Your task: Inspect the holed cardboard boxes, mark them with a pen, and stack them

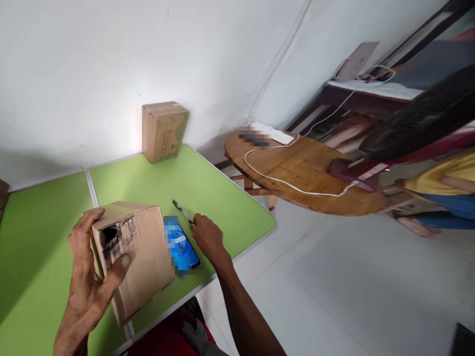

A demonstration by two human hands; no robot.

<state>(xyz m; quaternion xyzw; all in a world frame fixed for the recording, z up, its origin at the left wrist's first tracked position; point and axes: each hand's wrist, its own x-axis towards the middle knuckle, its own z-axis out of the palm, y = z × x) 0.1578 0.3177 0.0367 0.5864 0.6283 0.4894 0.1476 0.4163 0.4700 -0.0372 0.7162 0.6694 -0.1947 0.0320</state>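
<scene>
Closest to the lens, the left hand [87,274] is wrapped around a brown cardboard box with a black smudged patch on its front [131,254], thumb pressed onto the front face, fingers curled over the upper left corner. That box sits tilted on the bright green folding table [208,188], its lower corner reaching right to the table's near metal edge, just beside the seam between the two green panels.

Over to the right hand [208,236]: it lies knuckles up on the green surface, fingers bent, fingertips touching the near end of a slim black pen [181,211]. Whether it actually grips the pen, I cannot tell. The pen lies flat, pointing away toward the far wall. Between hand and box rests a smartphone with a glowing blue screen [182,249], its left side tucked against the box, its lower end close to the table's near edge.

Beyond the pen there is a broad stretch of bare green, running to a second, smaller brown cardboard box with green print [164,131] standing upright at the far edge against the white wall [92,64].

Past the table's right corner lies pale tiled floor [334,287], then a round wooden table [304,173] with a white cable [282,182] trailing across it.
</scene>
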